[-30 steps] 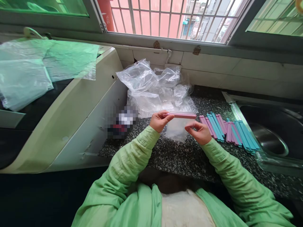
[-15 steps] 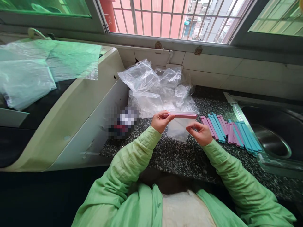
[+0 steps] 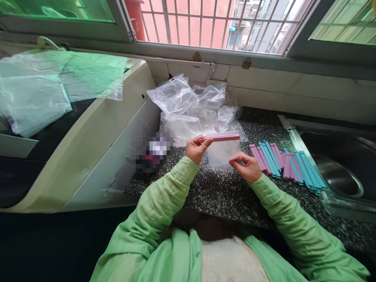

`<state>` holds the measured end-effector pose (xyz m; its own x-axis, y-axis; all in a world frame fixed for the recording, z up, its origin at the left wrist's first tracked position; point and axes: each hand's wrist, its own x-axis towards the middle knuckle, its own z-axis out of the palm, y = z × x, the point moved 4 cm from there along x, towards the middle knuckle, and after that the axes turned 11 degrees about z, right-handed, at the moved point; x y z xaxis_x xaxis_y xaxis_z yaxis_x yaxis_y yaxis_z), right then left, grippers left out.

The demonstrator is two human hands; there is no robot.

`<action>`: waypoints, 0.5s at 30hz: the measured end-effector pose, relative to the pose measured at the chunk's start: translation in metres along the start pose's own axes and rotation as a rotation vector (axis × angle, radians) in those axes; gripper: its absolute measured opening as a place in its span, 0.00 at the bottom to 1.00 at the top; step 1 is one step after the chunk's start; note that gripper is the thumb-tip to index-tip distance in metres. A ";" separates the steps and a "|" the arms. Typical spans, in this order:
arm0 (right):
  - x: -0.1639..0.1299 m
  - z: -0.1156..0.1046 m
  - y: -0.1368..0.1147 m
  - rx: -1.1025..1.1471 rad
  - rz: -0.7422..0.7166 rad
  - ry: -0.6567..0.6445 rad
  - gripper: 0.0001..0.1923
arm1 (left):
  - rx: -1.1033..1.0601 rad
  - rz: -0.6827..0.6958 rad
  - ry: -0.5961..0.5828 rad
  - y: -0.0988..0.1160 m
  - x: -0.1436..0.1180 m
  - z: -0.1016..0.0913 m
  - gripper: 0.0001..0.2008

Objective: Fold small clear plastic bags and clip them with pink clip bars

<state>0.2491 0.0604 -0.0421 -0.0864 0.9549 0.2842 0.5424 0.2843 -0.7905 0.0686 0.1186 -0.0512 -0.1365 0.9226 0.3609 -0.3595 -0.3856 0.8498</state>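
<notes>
My left hand (image 3: 196, 149) pinches the left end of a pink sealing clip (image 3: 222, 137), which is clamped along the top of a small clear plastic bag (image 3: 223, 154). The bag hangs below the clip above the speckled counter (image 3: 223, 196). My right hand (image 3: 248, 167) is just below the bag's lower right corner, fingers slightly curled, holding nothing that I can see. To its right lies a row of several pink and blue clips (image 3: 286, 164) on the counter.
A heap of crumpled clear bags (image 3: 192, 107) lies at the back against the tiled wall. A white appliance (image 3: 88, 129) with plastic sheets (image 3: 53, 86) on it stands to the left. A steel sink (image 3: 337, 168) is on the right. A blurred dark item (image 3: 152, 150) sits by the appliance.
The clip and bag have risen slightly and tilted up to the right. My right hand has come off the clip's right end and dropped below the bag.
</notes>
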 end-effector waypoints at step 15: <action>0.001 -0.001 0.001 0.003 0.021 -0.028 0.11 | -0.033 0.032 0.077 0.006 0.002 -0.002 0.19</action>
<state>0.2503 0.0612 -0.0417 -0.0981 0.9626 0.2525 0.5414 0.2645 -0.7981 0.0639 0.1187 -0.0466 -0.2189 0.9084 0.3562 -0.3839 -0.4158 0.8245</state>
